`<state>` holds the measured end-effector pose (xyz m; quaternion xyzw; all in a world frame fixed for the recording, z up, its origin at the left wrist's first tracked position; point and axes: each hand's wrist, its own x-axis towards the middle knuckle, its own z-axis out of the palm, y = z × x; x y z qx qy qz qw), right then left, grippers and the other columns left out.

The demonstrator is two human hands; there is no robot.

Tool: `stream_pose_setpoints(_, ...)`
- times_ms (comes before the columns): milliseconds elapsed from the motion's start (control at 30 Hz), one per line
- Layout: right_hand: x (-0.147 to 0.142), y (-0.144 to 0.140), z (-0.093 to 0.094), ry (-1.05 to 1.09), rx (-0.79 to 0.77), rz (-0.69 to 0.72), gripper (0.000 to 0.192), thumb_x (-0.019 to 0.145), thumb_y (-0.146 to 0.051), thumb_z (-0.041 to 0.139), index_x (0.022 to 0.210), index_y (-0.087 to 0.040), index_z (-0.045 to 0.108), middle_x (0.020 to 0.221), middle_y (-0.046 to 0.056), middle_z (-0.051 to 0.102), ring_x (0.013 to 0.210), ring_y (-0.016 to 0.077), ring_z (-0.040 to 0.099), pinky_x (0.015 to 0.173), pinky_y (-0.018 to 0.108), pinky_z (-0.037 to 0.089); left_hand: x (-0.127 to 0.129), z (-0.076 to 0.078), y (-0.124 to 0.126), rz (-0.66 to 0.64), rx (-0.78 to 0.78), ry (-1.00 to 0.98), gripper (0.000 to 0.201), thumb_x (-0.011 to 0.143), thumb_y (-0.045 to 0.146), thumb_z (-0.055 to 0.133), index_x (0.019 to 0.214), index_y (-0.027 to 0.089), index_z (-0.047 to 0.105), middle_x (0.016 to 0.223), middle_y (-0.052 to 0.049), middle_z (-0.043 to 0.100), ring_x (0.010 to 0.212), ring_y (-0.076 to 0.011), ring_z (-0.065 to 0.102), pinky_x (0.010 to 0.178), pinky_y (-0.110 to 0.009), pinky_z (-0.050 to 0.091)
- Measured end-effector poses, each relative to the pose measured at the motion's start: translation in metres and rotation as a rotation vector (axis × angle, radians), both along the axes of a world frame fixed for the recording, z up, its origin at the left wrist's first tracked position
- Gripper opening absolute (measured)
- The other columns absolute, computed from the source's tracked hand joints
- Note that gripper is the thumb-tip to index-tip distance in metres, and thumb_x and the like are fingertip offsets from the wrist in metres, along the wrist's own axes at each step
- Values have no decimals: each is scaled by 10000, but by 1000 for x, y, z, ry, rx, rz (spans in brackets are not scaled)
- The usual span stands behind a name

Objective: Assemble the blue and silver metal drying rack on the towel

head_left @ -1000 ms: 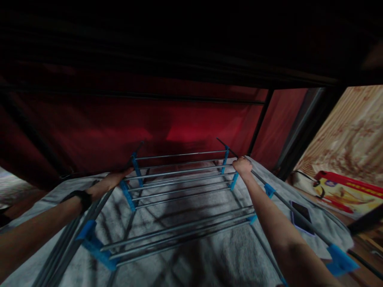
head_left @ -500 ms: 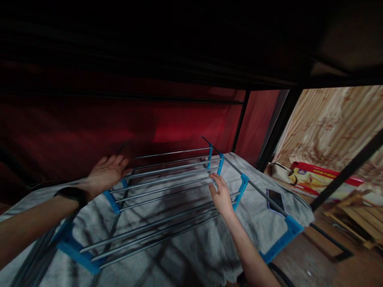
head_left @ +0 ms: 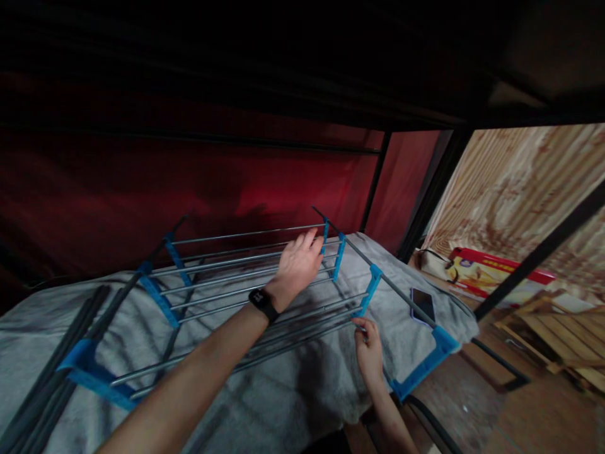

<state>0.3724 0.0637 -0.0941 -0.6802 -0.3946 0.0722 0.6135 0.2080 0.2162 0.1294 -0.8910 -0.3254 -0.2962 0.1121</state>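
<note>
A big dark red cloth wall (head_left: pixel 189 189) hangs at the back, under a black roof. In front of it lies a wide grey blanket (head_left: pixel 293 391), spread flat like a bed.

On the blanket sits a drying rack (head_left: pixel 227 296). It has long shiny metal bars and bright blue plastic ends. It lies low and almost flat on the blanket, and it reaches from the left side across to the right edge.

To the right there is a wall with a light wood pattern (head_left: pixel 520 189). Low against it leans a red and yellow box (head_left: pixel 491 277). Some wooden boards (head_left: pixel 558 334) lie on the floor near the corner.

The left hand (head_left: pixel 297 265) reaches far across the rack. It is open, with the fingers spread a little, and it rests on the far bars close to a blue end piece. It does not grip anything. A black watch (head_left: pixel 263 302) is on that wrist.

The right hand (head_left: pixel 367 350) is lower and nearer. Its fingers are curled and pinch the end of a near bar, just beside a blue piece.

A small dark phone (head_left: pixel 422 304) lies on the blanket just past the rack's right rail.
</note>
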Motion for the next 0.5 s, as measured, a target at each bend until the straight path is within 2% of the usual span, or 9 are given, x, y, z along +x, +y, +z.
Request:
stream_pose_setpoints(67,5,-3,-6,11,10,-7,284,836,-367,503,1002,-277,715,1070,82,714,1068,285,678,986,479,544,5,-16,-31,-28,-79,-155,445,1056,334,477,1462,182,579,1613,-180,497,1425,-327,547,1140,-486,515)
stream_pose_setpoints(133,9,-4,-13,26,16,-6,287,834,-366,513,1016,-269,713,1084,89,714,1085,289,674,996,482,538,-4,-41,-63,-70,-127,-270,452,1068,351,460,1493,236,561,1605,-155,508,1458,-306,524,1178,-487,506)
stream_pose_setpoints(233,12,-2,-22,54,-5,-13,290,834,-375,533,1039,-262,705,1106,95,714,1091,296,673,1018,498,530,-39,-96,-102,-108,-150,-322,443,1052,302,494,1484,337,585,1498,-98,624,1372,-283,616,1146,-474,553)
stream_pose_setpoints(300,14,0,-26,66,-26,-28,307,835,-391,537,1063,-259,695,1125,100,710,1096,298,669,1018,498,532,-72,-136,-118,-121,-163,-330,435,1026,255,522,1428,372,639,1408,-79,694,1283,-269,681,1093,-444,596)
stream_pose_setpoints(400,18,6,-32,60,-57,-57,360,837,-421,521,1110,-243,674,1159,115,695,1132,301,656,1025,491,533,-122,-187,-130,-37,-281,-381,376,995,271,544,1300,401,721,1299,-51,751,1179,-270,735,999,-432,648)
stream_pose_setpoints(500,27,8,-38,10,-105,-83,434,835,-459,489,1156,-218,653,1200,139,671,1171,307,646,1032,481,535,-163,-218,-137,184,-434,-571,275,976,346,550,1140,377,769,1179,-51,767,1112,-282,747,991,-460,641)
